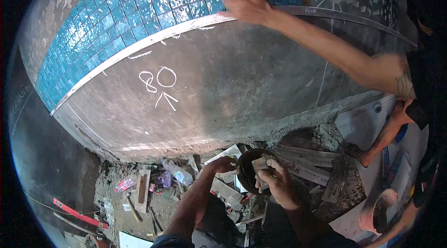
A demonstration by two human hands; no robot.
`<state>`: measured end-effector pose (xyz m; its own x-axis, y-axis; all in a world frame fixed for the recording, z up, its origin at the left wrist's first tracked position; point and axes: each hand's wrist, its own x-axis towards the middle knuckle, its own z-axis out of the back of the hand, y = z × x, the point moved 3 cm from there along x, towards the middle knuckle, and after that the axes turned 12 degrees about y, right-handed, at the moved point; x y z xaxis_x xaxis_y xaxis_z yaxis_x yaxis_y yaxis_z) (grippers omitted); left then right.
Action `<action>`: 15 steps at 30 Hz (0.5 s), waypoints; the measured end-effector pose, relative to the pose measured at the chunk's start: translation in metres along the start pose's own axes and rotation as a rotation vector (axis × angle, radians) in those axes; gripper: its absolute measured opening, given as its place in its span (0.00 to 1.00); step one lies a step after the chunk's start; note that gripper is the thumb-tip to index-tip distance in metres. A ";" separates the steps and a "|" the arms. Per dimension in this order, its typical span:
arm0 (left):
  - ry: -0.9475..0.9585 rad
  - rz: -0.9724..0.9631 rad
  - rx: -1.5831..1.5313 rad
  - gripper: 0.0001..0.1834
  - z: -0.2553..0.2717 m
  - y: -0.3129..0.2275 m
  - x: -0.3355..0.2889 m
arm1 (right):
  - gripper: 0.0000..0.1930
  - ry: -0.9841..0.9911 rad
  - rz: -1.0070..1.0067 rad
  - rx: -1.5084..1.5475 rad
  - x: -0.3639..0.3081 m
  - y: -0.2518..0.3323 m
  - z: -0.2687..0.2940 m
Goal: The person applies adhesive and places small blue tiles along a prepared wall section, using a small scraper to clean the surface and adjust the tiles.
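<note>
In front of my knees is a round dark bucket (245, 179), its mouth facing up at me. My left hand (224, 164) is closed at its left rim, fingers partly hidden. My right hand (278, 182) is over the opening, its fingers closed around a small flat tan piece (260, 165) whose kind I cannot make out. Farther off, a co-worker's hand (244, 5) reaches from the right with fingers spread, at the lower part of the glossy blue wall tiles (135, 3). A pale straight strip (104, 64) runs along the tiles' lower edge.
Grey wall with chalk marks (160, 80) rises ahead. Rubble, boards (309, 171), plastic bottles (178, 172), a hammer (134, 208) and a red spirit level (80, 213) lie around. A pink bucket (368, 215) is at lower right beside another arm (396, 229); a bare foot (359, 155) stands right.
</note>
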<state>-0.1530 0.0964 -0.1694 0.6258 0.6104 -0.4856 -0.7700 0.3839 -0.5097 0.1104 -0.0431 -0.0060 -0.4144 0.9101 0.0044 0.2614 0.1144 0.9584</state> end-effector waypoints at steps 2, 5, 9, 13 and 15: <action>0.014 0.032 -0.002 0.22 0.003 -0.006 0.000 | 0.10 0.008 0.011 0.012 -0.001 0.004 -0.001; 0.001 0.006 -0.004 0.23 0.002 -0.001 0.004 | 0.10 0.018 0.017 0.003 -0.001 0.008 -0.006; 0.003 0.021 -0.025 0.25 -0.003 0.009 0.007 | 0.10 -0.041 0.001 -0.006 -0.001 -0.005 -0.002; -0.003 -0.004 -0.055 0.25 -0.001 0.004 0.010 | 0.10 -0.015 0.010 -0.005 -0.001 -0.001 0.001; -0.011 -0.005 -0.068 0.25 -0.003 0.009 0.010 | 0.10 -0.007 -0.002 -0.012 -0.001 0.000 0.000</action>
<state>-0.1529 0.1042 -0.1811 0.6277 0.6163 -0.4756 -0.7565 0.3390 -0.5592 0.1105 -0.0439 -0.0064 -0.4091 0.9125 0.0007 0.2502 0.1115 0.9617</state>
